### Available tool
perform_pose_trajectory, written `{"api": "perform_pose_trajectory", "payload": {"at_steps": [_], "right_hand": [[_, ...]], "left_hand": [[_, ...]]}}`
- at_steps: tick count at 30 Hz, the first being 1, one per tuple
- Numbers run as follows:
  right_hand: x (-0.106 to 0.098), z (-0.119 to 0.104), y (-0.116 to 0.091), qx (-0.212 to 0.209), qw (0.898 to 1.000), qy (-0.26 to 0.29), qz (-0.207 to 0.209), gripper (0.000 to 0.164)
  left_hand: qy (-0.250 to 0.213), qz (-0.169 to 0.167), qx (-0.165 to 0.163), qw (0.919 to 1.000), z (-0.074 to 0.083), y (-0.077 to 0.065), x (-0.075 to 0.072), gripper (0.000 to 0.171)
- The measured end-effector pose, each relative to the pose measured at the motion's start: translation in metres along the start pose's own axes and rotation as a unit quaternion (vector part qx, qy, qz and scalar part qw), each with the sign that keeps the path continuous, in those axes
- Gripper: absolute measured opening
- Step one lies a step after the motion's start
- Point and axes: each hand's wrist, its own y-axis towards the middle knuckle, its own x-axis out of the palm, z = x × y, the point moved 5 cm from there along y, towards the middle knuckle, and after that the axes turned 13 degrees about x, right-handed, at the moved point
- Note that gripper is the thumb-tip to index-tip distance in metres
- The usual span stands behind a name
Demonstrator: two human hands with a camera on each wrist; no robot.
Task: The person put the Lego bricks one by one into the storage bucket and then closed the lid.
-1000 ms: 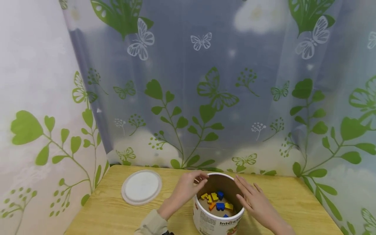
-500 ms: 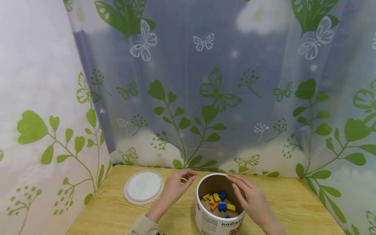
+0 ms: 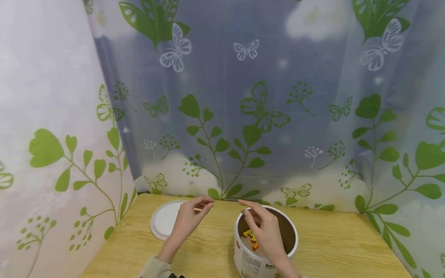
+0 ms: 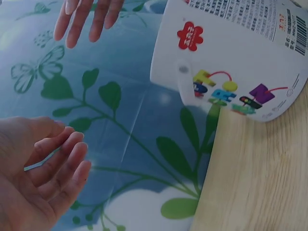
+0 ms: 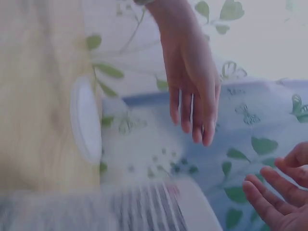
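Note:
A white bucket (image 3: 248,262) with a printed label stands on the wooden table, without its lid. Inside lie yellow and orange toy bricks (image 3: 255,245); my right hand hides part of the inside. The right hand (image 3: 265,231) hovers over the bucket's left part, fingers pointing forward and left, holding nothing. Left of the bucket, my left hand (image 3: 189,218) is raised with relaxed, slightly bent fingers and nothing in them. In the left wrist view, the left palm (image 4: 29,178) faces the right hand's fingers (image 4: 98,19) across a gap, beside the bucket (image 4: 216,62).
A round white lid (image 3: 162,223) lies on the wooden table (image 3: 333,243) at the left, partly behind the left hand. A curtain (image 3: 215,96) with leaves and butterflies hangs behind the table's far edge. Similar patterned sheets hang at both sides.
My left hand has moved left, from the bucket's rim to over the lid's right edge. The right hand has swung left from the right rim to above the bucket. The view has shifted slightly.

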Motion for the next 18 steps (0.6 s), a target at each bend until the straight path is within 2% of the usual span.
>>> {"api": "perform_pose_trajectory", "payload": {"at_steps": [4, 8, 12, 18], "right_hand": [[0.031, 0.001, 0.001, 0.058, 0.995, 0.063, -0.06, 0.027], [0.059, 0.003, 0.003, 0.089, 0.986, 0.103, -0.099, 0.031], [0.081, 0.008, 0.007, 0.097, 0.982, 0.117, -0.11, 0.032], [0.109, 0.022, 0.012, 0.099, 0.983, 0.113, -0.102, 0.029]], "left_hand": [[-0.01, 0.029, -0.013, 0.9995, -0.016, -0.009, -0.014, 0.016], [-0.004, 0.07, -0.022, 0.9973, -0.037, -0.021, -0.029, 0.015], [0.018, 0.108, -0.045, 0.9929, -0.063, -0.036, -0.045, 0.012], [0.083, 0.134, -0.127, 0.9794, -0.105, -0.063, -0.071, 0.013]]}}
